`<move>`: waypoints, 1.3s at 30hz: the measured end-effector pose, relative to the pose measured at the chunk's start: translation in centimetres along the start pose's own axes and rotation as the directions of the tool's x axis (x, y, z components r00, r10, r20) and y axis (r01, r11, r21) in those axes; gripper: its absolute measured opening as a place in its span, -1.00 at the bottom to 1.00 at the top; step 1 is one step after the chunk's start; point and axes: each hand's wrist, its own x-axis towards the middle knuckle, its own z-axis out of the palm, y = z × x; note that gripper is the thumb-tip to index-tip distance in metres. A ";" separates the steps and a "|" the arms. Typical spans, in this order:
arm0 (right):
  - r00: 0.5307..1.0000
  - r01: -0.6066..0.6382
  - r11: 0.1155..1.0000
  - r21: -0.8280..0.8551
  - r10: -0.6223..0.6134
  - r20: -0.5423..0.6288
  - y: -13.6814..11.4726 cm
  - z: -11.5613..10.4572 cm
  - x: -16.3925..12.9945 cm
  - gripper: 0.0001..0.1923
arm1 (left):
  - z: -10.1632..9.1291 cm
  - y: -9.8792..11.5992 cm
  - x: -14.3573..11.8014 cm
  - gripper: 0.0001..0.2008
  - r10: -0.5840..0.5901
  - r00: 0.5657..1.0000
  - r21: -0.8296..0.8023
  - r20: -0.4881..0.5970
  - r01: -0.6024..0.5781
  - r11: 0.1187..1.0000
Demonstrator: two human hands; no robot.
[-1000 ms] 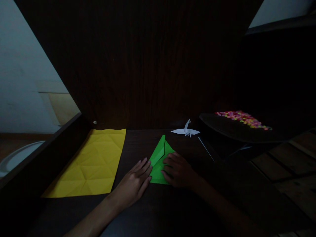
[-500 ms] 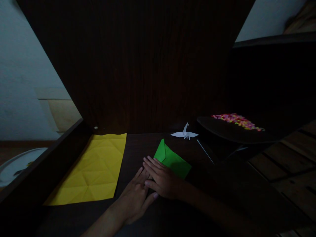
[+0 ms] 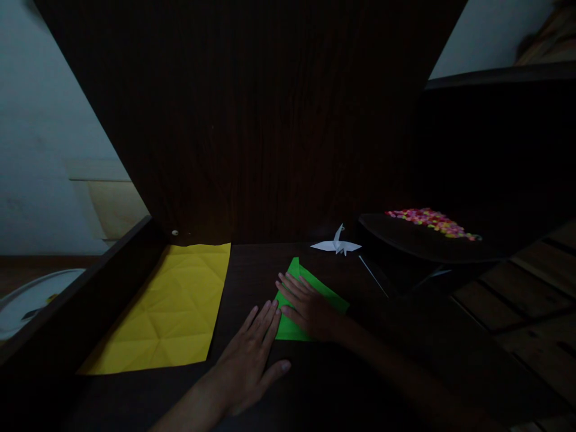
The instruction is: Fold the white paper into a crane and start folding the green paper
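Observation:
A folded sheet of green paper (image 3: 292,330) lies on the dark wooden surface in front of me. My right hand (image 3: 310,306) rests flat across it, fingers stretched out, covering its middle. At the paper's left edge, my left hand (image 3: 249,354) lies palm down with its fingertips touching or very near the edge and its thumb spread away. Left of my hands is a yellow sheet of paper (image 3: 180,306), spread out and marked by many creases. A white folded paper crane (image 3: 336,245) sits beyond the green paper.
A dark upright panel (image 3: 252,120) rises behind the work surface. To the right, a dark curved ledge carries a heap of small pink, red and yellow pieces (image 3: 432,222). A thin white strip (image 3: 373,276) lies below it. A low dark side board (image 3: 90,282) borders the left.
My right hand has slid up and right off my left hand onto the green paper. The paper's lower part now shows. My left hand has barely moved.

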 end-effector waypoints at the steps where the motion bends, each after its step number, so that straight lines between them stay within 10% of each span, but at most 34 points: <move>1: 1.000 -0.010 1.000 -0.020 0.009 -0.002 0.5 0.0 0.2 -0.41 | 0.0 0.0 0.0 -0.27 -0.002 1.000 -0.004 0.006 0.002 1.000; 22: 0.983 -0.165 0.980 -0.109 0.172 0.057 7.1 -0.3 3.1 -0.36 | 0.0 -0.1 0.0 -0.27 0.004 1.000 0.007 0.021 -0.004 1.000; 30: 0.993 -0.118 0.980 -0.163 0.118 -0.010 6.6 -0.7 3.0 -0.41 | 0.0 -0.2 0.1 -0.26 0.012 1.000 0.009 0.007 -0.012 1.000; 39: 0.977 0.211 0.976 0.053 -0.209 -0.042 1.0 -3.4 1.4 -0.53 | -0.1 -0.1 0.2 -0.24 0.008 1.000 -0.017 -0.009 -0.008 1.000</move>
